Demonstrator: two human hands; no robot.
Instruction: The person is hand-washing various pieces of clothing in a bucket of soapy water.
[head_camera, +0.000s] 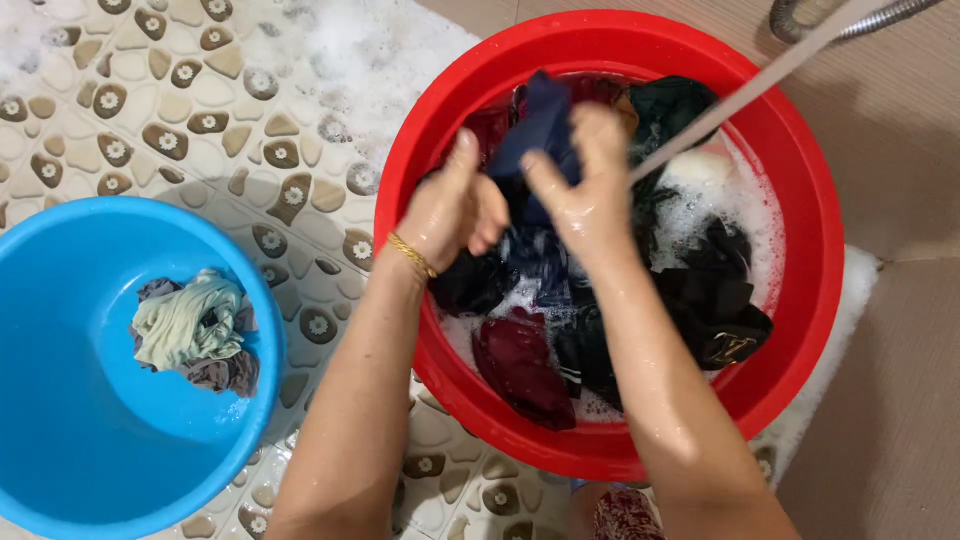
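Head view: left hand (455, 212) and right hand (590, 195), both clenched, grasp a dark blue garment (540, 125) above the red tub (800, 330), right of centre. Water stream (760, 80) falls into suds. Blue basin (60, 440), near left, holds wrung pale-green cloth (185, 320).

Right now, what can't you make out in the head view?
- Hose: its source is cut off by the top edge.
- Clothes low in the red basin: hidden under suds and other garments.
- Dark blue garment: its type is unclear, bunched between left hand and right hand.
- Blue basin: cropped at the left edge.
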